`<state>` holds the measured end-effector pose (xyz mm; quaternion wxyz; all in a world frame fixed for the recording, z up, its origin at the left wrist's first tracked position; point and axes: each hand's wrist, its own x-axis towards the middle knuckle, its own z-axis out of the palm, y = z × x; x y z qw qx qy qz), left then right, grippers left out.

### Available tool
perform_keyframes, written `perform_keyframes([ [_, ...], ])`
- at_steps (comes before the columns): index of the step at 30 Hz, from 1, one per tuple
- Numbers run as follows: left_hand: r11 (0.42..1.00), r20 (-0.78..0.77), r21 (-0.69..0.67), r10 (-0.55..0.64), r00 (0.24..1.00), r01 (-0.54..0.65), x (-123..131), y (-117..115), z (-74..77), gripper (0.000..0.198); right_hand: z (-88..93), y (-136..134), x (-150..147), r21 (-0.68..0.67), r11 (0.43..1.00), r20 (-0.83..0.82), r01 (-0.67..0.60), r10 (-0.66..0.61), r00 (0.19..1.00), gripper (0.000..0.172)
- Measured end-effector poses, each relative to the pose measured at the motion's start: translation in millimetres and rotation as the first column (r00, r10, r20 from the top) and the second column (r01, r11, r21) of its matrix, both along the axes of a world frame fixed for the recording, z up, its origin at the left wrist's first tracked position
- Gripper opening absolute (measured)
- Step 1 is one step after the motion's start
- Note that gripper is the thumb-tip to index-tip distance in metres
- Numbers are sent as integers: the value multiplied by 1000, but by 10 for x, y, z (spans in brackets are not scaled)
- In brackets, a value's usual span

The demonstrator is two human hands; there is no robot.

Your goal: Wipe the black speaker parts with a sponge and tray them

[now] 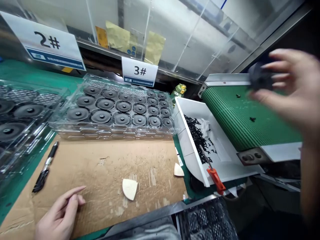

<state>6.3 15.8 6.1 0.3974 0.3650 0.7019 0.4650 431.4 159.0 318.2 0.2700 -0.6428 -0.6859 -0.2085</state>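
At the upper right, my right hand [292, 86] is raised above the green ribbed conveyor belt [232, 116], its fingers closed on a round black part [260, 76] that is blurred. My left hand [61, 213] rests at the lower left on the brown cardboard sheet [95, 166]; its fingers are loosely curled together and nothing shows in them. A cream wedge-shaped piece [130, 189] lies on the cardboard to the right of my left hand, and a second wedge [178, 170] is near the sheet's right edge.
A clear tray [113, 128] holds several black discs behind the cardboard. Another tray [32, 133] is at the left. A black pen [46, 166] lies beside it. The white bin [186, 143] contains small black parts, with an orange-handled screwdriver [216, 180] across its edge.
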Motion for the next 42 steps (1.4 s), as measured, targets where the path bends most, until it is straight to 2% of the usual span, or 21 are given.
perform_keyframes([
  [1,1000,-20,-3,-8,1000,8,15,10,49,14,-164,-211,-281,-200,963,114,-180,205,972,53],
  [2,999,-27,-28,-32,999,31,33,19,103,16,-361,-424,-537,-316,901,141,-297,355,924,56],
  [3,997,-3,-56,-49,999,49,59,21,161,18,-581,-628,-761,-383,816,93,-434,501,860,59],
  [5,990,163,-106,-72,984,90,151,1,288,23,-1054,-982,-1118,-561,600,-139,-570,611,779,65],
  [6,988,297,-118,-61,953,100,222,-24,358,25,-1286,-1125,-1259,-602,498,-287,-624,594,751,69],
  [7,981,435,-140,-64,898,137,308,-60,430,28,-1504,-1247,-1385,-592,451,-412,-668,543,732,71],
  [9,931,612,-228,-90,786,284,501,-148,574,32,-1865,-1438,-1608,-537,417,-602,-733,419,679,74],
  [11,904,765,-238,-50,642,354,665,-236,687,32,-2101,-1580,-1802,-464,432,-713,-773,336,615,75],
  [14,845,886,-258,13,463,469,745,-324,735,30,-2215,-1706,-1991,-403,447,-789,-799,273,550,76],
  [17,726,963,-215,45,266,654,653,-358,656,45,-2151,-1726,-2032,-409,378,-815,-831,257,519,72],
  [19,702,980,-191,101,170,686,572,-375,586,55,-2094,-1705,-2022,-392,317,-827,-863,288,482,70],
  [20,706,981,-192,125,146,682,537,-386,558,56,-2072,-1694,-2021,-381,292,-831,-877,307,463,69],
  [23,732,976,-216,164,140,646,462,-430,516,49,-2044,-1676,-2049,-378,226,-830,-898,346,437,66],
  [27,735,982,-185,154,104,653,364,-487,525,47,-2048,-1659,-2120,-402,144,-826,-904,369,426,66],
  [29,741,989,-147,129,76,655,305,-498,531,46,-2049,-1638,-2150,-415,135,-819,-900,374,434,63],
  [31,751,994,-104,96,49,652,247,-494,531,46,-2042,-1615,-2178,-437,153,-808,-886,365,462,61],
  [34,767,999,-29,33,6,641,178,-461,517,47,-2024,-1599,-2206,-491,200,-782,-848,327,530,62],
  [37,807,996,83,-62,-57,585,135,-417,498,42,-2053,-1603,-2195,-547,262,-740,-795,293,605,59],
  [39,833,987,163,-137,-88,528,110,-392,495,40,-2137,-1597,-2162,-556,368,-701,-745,274,658,54],
  [42,866,983,186,-165,-85,464,64,-374,518,38,-2375,-1560,-2105,-551,621,-604,-557,163,780,39],
])
